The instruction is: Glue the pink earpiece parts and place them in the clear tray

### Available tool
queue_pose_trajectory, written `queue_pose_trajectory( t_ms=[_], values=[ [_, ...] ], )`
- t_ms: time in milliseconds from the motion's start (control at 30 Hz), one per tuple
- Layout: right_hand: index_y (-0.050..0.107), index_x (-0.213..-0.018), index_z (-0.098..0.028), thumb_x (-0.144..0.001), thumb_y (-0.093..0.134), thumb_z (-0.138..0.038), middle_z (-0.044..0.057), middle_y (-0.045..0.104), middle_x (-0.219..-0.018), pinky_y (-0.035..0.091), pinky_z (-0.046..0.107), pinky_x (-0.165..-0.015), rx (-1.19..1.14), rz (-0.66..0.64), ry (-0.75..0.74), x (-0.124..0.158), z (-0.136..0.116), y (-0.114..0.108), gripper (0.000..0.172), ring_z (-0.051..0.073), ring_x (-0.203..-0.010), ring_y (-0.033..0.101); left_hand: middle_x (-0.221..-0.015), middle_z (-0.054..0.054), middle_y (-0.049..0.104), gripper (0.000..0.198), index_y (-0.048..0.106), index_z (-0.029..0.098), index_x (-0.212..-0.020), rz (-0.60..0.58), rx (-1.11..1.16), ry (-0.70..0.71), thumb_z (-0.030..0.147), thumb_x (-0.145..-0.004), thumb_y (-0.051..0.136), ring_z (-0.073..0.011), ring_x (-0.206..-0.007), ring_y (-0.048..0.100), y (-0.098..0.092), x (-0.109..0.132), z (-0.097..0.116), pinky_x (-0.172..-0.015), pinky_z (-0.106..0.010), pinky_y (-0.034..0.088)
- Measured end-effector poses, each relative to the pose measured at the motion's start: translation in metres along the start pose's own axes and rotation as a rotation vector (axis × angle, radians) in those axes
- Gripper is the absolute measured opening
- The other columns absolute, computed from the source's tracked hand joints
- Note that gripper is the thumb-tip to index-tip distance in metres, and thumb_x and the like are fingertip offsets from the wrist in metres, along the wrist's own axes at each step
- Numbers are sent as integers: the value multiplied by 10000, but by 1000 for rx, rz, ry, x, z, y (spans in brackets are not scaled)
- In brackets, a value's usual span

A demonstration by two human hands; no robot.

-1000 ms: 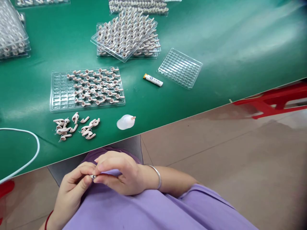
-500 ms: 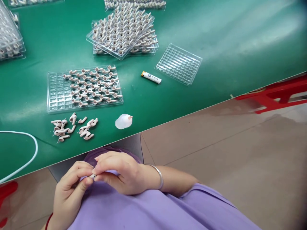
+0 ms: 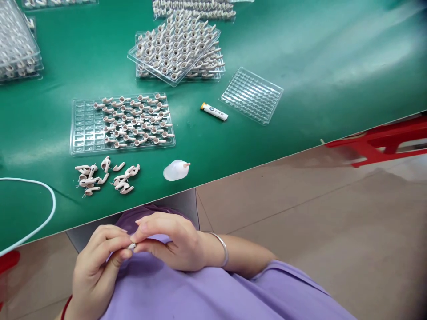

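My left hand (image 3: 96, 262) and my right hand (image 3: 170, 240) meet over my lap, below the table edge. Both pinch one tiny pale part (image 3: 132, 246) between their fingertips; most of it is hidden. On the green table (image 3: 300, 66) just above lies a loose heap of small beige curved parts (image 3: 105, 177). Behind the heap sits a clear plastic tray (image 3: 83, 129) partly filled with the same parts in rows. A small translucent cap (image 3: 175, 170) rests near the table edge.
A stack of full trays (image 3: 176, 46) stands further back, another stack (image 3: 18, 44) at the far left. An empty clear tray (image 3: 251, 94) and a small white tube (image 3: 214, 111) lie to the right. A white cable (image 3: 40, 191) loops at the left. Red furniture (image 3: 383, 138) stands beyond the edge.
The hands stay pinched together on the small part; the fingers shift slightly. The view wobbles a little up and back.
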State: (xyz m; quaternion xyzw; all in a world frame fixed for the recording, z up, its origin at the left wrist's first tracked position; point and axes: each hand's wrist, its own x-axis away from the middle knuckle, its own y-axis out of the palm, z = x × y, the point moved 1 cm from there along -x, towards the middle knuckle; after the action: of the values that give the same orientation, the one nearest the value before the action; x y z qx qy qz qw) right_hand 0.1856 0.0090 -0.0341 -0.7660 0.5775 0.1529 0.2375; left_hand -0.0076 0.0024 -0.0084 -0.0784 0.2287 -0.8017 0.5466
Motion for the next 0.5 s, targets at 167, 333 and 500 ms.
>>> queue_pose_trajectory(
  t_ms=[167, 333, 500],
  values=[
    [538, -1118, -171, -909, 633, -181, 50, 751, -902, 601, 303, -883, -43, 63, 18, 0, -1, 0, 230, 127, -865, 719, -909, -24, 677, 291, 680, 272, -1033, -1, -38, 28, 67, -839, 610, -192, -903, 626, -1, 3, -1, -758, -288, 529],
    [532, -1126, -174, -907, 616, -140, 45, 750, -878, 602, 302, -879, -77, 72, -2, -1, -1, 1, 237, 128, -894, 718, -924, -23, 669, 310, 678, 270, -1053, -3, -121, 65, 58, -837, 613, -191, -933, 612, -3, 5, -1, -784, -290, 521],
    [492, -1164, -177, -886, 642, -132, 41, 744, -840, 606, 301, -838, -137, 125, -17, 0, 1, 5, 319, 126, -812, 729, -916, -25, 676, 303, 687, 273, -1050, 22, -140, 78, 71, -832, 629, -196, -928, 618, -2, 5, 2, -779, -294, 528]
  ],
)
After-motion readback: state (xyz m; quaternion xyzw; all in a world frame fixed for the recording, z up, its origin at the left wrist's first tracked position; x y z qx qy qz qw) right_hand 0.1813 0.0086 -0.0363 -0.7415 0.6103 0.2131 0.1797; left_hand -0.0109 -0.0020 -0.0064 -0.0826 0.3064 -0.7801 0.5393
